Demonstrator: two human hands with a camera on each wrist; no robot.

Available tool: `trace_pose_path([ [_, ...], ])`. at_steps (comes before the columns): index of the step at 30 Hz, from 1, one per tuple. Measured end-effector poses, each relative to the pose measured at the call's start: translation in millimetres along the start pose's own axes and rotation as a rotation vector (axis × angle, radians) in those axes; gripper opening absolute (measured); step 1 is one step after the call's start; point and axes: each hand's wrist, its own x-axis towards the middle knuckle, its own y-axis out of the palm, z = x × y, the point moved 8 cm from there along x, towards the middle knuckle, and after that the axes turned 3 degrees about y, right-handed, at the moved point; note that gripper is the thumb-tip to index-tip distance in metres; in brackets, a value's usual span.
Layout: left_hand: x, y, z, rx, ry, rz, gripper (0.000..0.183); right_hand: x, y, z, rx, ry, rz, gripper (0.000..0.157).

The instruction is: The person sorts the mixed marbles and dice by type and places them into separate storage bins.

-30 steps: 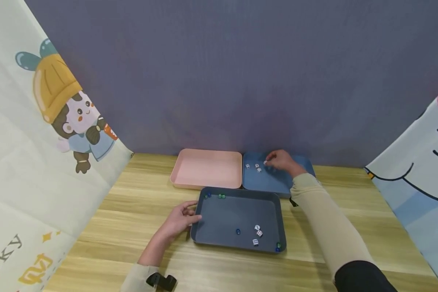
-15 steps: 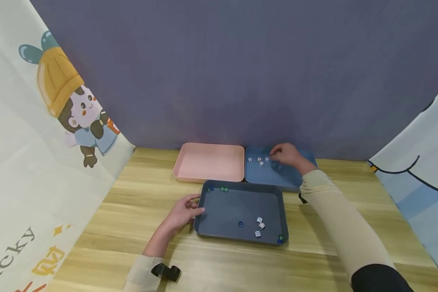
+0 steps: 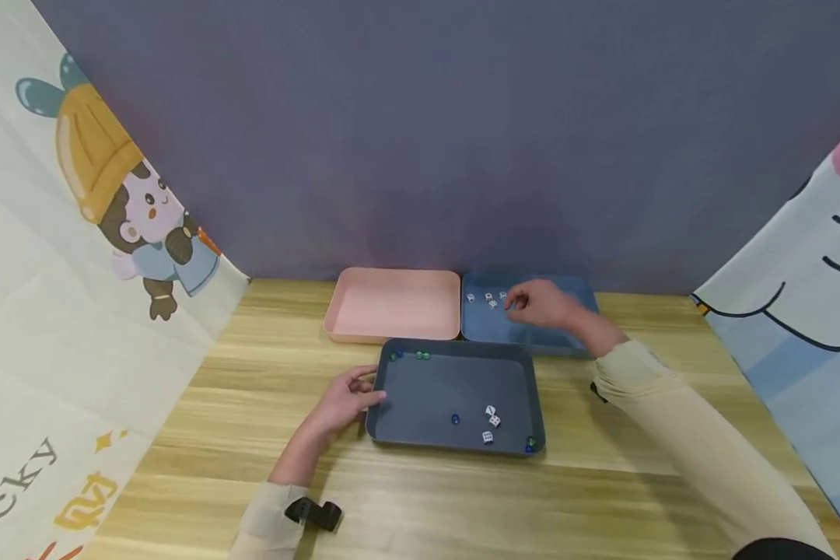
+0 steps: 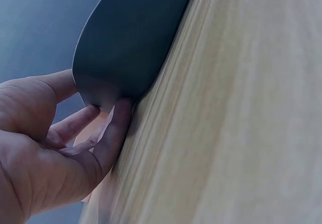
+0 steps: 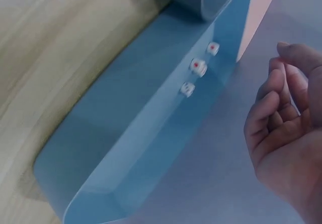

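Above the partly hidden blue tray [image 3: 500,327], the right hand [image 3: 542,304] hangs loosely curled; the left hand [image 3: 341,400] grips the dark tray [image 3: 448,385].

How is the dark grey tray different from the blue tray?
The dark grey tray sits in front, gripped by the left hand; the blue tray lies behind, with the right hand over it.
The dark grey tray holds white dice and green and blue pieces; the blue tray shows only white dice.
Both are shallow.

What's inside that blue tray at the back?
Inside the blue tray, toward its left end: four white dice. In the head view, the right hand covers part of its floor; anything there can't be seen.
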Motion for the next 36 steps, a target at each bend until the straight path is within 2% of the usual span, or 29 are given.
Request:
trace_pose_path([
  [7, -2.6, -2.1, 2.8, -0.014, -0.02, -0.015, 0.056, -27, 25.4, 42, -0.116, -0.143, 0.081, 0.008],
  [13, -0.7, -1.3, 0.8, -0.009, -0.008, -0.013, 0.056, -52, 49.9, 64, -0.188, -0.246, 0.177, 0.009],
  [18, 1.3, -2.0, 0.8, 0.0, -0.007, -0.016, 0.056, -67, 65.7, 70, -0.216, -0.28, 0.247, 0.009],
  [27, 0.2, -1.0, -0.5, 0.016, -0.015, -0.015, 0.056, -78, 84.6, 73, -0.275, -0.316, 0.349, 0.014],
  [36, -0.8, 0.5, -2.5, -0.009, 0.002, 0.015, 0.057, -72, 98.7, 72, -0.393, -0.33, 0.341, 0.026],
])
